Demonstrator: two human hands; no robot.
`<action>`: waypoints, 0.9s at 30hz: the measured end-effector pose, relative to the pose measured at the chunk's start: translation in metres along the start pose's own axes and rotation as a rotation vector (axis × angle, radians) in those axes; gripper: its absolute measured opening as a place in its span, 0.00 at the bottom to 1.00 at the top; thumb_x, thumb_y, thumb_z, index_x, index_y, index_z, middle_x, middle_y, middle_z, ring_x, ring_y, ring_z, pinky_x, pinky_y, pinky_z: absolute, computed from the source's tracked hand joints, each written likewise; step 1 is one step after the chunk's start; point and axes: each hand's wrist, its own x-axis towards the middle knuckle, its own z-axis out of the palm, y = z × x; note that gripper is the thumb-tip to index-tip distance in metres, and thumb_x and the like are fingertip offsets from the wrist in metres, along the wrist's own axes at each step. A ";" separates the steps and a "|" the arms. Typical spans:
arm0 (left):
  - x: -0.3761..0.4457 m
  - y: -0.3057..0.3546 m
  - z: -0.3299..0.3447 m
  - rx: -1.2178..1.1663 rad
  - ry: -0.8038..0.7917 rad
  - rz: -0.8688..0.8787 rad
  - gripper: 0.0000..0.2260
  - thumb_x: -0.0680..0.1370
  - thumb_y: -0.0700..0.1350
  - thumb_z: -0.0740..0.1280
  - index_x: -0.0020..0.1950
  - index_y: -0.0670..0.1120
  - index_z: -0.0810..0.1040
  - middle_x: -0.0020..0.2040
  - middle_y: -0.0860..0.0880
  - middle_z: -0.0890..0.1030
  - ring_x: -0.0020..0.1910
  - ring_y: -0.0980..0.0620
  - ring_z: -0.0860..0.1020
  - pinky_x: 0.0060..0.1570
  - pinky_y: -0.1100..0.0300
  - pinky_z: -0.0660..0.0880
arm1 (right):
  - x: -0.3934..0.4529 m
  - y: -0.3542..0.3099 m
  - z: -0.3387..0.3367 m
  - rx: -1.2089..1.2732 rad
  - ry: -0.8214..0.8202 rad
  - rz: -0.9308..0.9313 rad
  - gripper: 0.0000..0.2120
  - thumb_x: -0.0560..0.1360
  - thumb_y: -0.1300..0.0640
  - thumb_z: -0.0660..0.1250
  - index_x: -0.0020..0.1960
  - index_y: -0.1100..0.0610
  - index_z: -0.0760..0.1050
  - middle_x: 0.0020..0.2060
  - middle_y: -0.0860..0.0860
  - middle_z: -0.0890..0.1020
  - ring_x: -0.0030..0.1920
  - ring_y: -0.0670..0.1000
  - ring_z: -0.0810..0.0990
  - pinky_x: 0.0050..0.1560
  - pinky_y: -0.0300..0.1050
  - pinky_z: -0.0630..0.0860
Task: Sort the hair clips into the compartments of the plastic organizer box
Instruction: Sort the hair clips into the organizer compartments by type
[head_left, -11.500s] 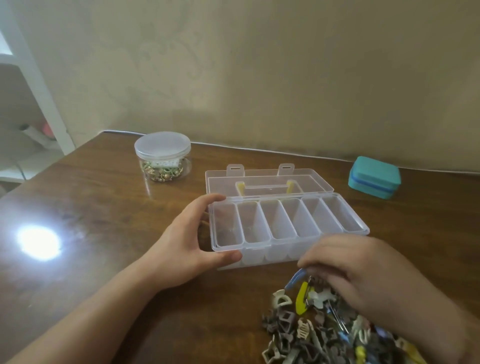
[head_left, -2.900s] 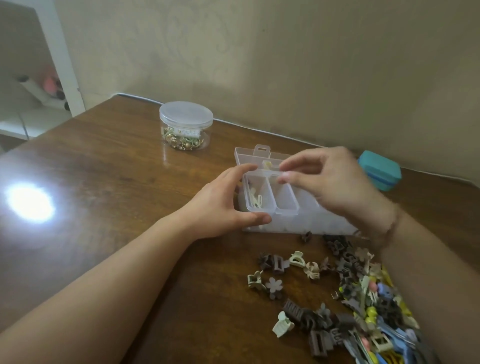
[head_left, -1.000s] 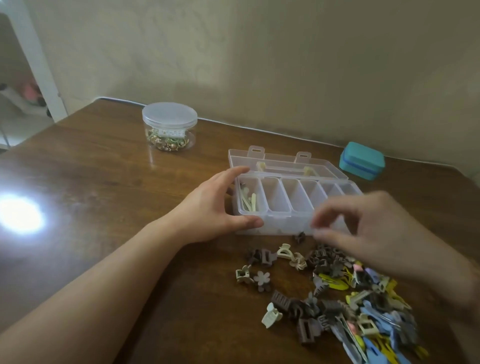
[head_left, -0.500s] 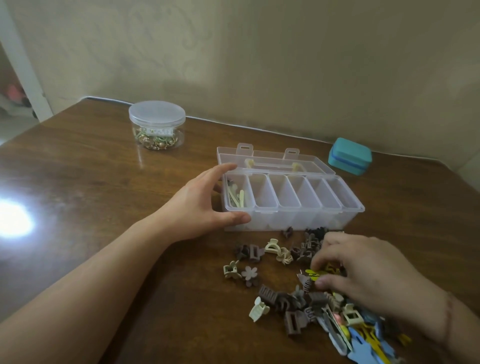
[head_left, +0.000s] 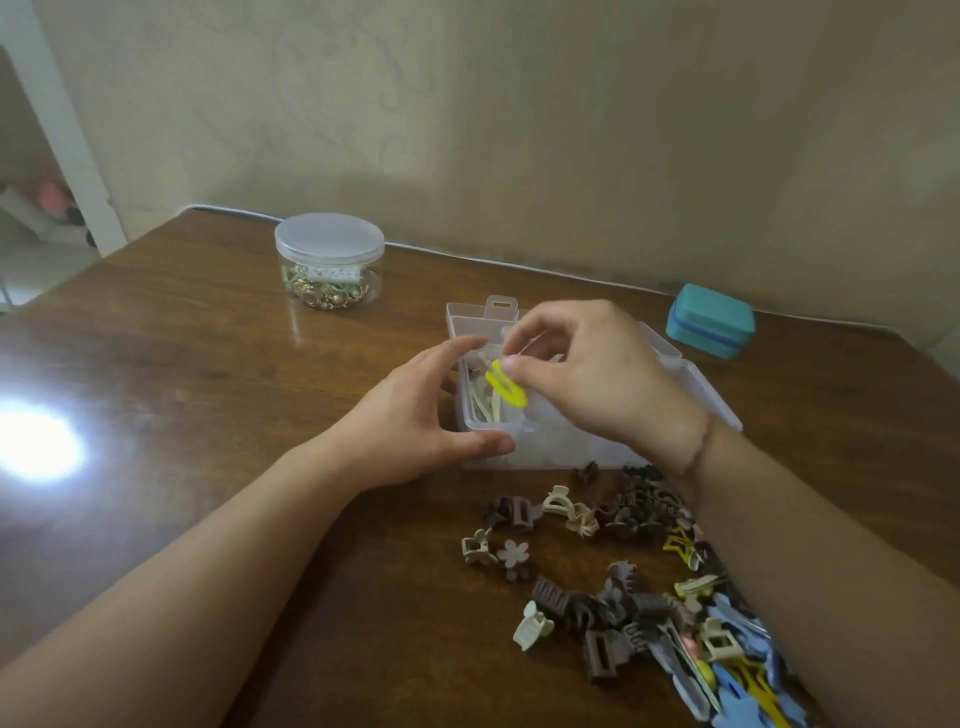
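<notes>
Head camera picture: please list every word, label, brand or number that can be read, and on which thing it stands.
None can be read.
Round jar: a white card inside carries small dots, no legible letters.
Organizer box, teal case, yellow clip, loose hair clips: no print visible.

A yellow snap clip (head_left: 505, 383), flat and oval, hangs tilted from the pinch, its free end dipping down and to the right. Directly below it sits the clear plastic organizer box (head_left: 711, 395), lid folded back behind; its leftmost compartment under the clip holds a few cream clips (head_left: 483, 402). Nearer than the box, loose hair clips (head_left: 623, 587) lie scattered in brown, cream, blue and yellow.
</notes>
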 end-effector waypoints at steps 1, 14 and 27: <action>0.000 -0.001 0.000 -0.002 -0.007 -0.001 0.47 0.61 0.74 0.71 0.76 0.62 0.59 0.72 0.59 0.69 0.59 0.68 0.71 0.53 0.69 0.70 | 0.002 0.000 0.006 -0.025 -0.041 0.010 0.02 0.74 0.55 0.71 0.46 0.49 0.81 0.37 0.44 0.83 0.39 0.39 0.81 0.38 0.33 0.76; 0.001 0.004 0.001 0.036 0.004 -0.047 0.49 0.58 0.74 0.68 0.77 0.62 0.58 0.74 0.57 0.67 0.59 0.63 0.72 0.57 0.63 0.71 | -0.164 0.013 -0.042 -0.387 -0.120 -0.016 0.06 0.68 0.39 0.72 0.40 0.36 0.75 0.34 0.31 0.78 0.34 0.28 0.73 0.32 0.20 0.66; -0.003 0.005 0.002 0.003 0.017 -0.042 0.48 0.60 0.72 0.70 0.77 0.61 0.59 0.72 0.57 0.68 0.55 0.71 0.70 0.57 0.63 0.70 | -0.193 0.024 -0.006 -0.616 0.035 0.045 0.05 0.60 0.48 0.75 0.33 0.45 0.79 0.31 0.43 0.76 0.27 0.45 0.76 0.27 0.30 0.65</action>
